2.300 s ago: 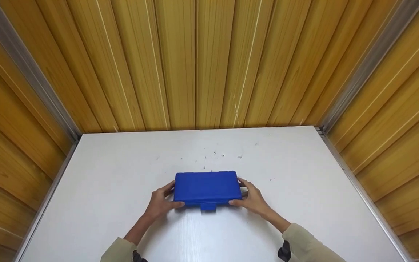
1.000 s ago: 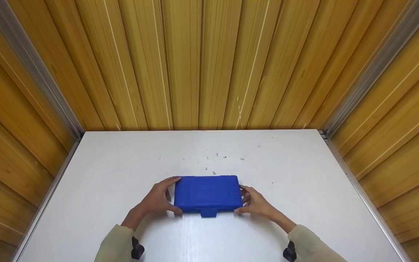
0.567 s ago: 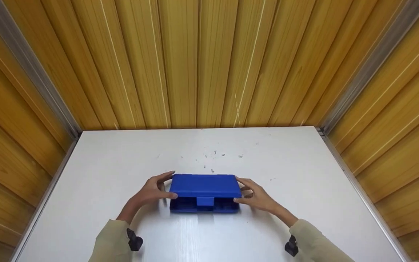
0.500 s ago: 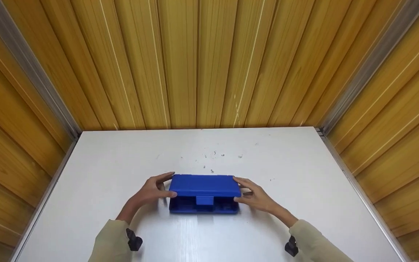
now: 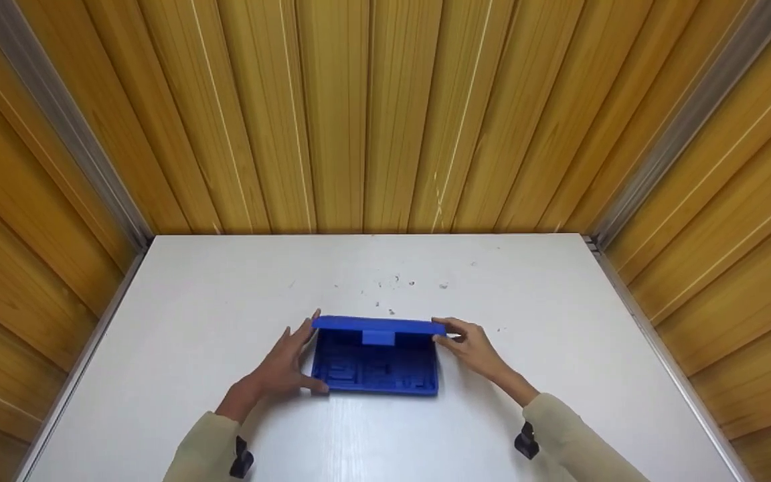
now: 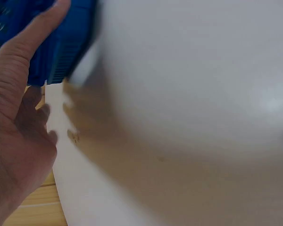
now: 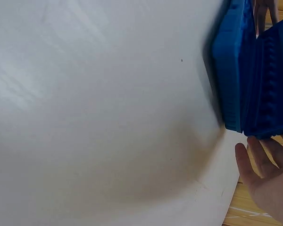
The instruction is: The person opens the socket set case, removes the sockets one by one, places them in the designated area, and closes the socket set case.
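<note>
A blue plastic case (image 5: 375, 385) with a moulded interior rests on the white table in the head view. Its lid (image 5: 345, 324) is hinged at the far side and stands raised, a latch tab (image 5: 379, 337) at the middle of its edge. My left hand (image 5: 284, 365) holds the case's left end, thumb on the front corner and fingers at the back. My right hand (image 5: 476, 348) pinches the lid's right corner between thumb and fingers. In the right wrist view, the fingers of that hand lie under the lid's edge (image 7: 273, 129).
The white table (image 5: 225, 288) carries several small dark marks (image 5: 412, 283) behind the case. Wood-patterned panels (image 5: 385, 120) stand at the back and on both sides, with metal posts at the corners. A dark device (image 5: 526, 442) sits at the right sleeve.
The lid has gone from closed to raised, uncovering the interior. My right hand has risen with the lid's corner, while my left thumb has come down to the base's front corner.
</note>
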A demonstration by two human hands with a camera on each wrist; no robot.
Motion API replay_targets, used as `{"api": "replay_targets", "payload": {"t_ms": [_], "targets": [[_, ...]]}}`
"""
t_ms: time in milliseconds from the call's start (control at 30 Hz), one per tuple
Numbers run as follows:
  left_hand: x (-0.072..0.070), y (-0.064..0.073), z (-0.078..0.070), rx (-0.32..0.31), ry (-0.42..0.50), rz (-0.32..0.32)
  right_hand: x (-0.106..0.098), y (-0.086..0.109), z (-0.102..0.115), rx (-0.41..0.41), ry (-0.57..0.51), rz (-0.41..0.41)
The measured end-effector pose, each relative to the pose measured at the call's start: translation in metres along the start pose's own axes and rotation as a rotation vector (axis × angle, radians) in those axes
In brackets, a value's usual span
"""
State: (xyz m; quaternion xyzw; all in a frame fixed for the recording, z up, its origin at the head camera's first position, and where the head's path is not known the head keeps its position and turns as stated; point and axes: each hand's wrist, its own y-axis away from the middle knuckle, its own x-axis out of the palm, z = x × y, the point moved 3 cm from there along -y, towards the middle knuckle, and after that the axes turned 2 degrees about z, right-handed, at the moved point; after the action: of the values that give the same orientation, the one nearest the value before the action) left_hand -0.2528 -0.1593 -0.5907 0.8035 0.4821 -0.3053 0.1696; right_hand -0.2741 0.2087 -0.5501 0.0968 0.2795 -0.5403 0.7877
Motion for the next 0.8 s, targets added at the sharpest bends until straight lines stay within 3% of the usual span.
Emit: {"api": "replay_targets", "payload": {"t_ms": [67, 133, 333, 433, 567, 800], "targets": [[0.001, 0.001, 0.000, 0.000, -0.107, -0.018, 0.000, -0.005, 0.000, 0.059, -0.011, -0.041], [0.002, 0.001, -0.001, -0.020, -0.141, -0.007, 0.000, -0.012, -0.009, 0.127, -0.041, -0.079], [0.003, -0.003, -0.003, -0.032, -0.160, 0.004, -0.003, -0.025, -0.014, 0.314, -0.144, -0.193], [0.006, -0.004, -0.002, -0.021, -0.139, 0.001, -0.002, -0.028, -0.018, 0.366, -0.216, -0.250], [0.009, -0.004, -0.001, -0.013, -0.141, -0.002, 0.004, -0.023, -0.024, 0.286, -0.215, -0.227], [0.012, -0.003, -0.001, -0.016, -0.120, 0.015, 0.014, -0.016, -0.031, 0.008, -0.059, 0.046]]}}
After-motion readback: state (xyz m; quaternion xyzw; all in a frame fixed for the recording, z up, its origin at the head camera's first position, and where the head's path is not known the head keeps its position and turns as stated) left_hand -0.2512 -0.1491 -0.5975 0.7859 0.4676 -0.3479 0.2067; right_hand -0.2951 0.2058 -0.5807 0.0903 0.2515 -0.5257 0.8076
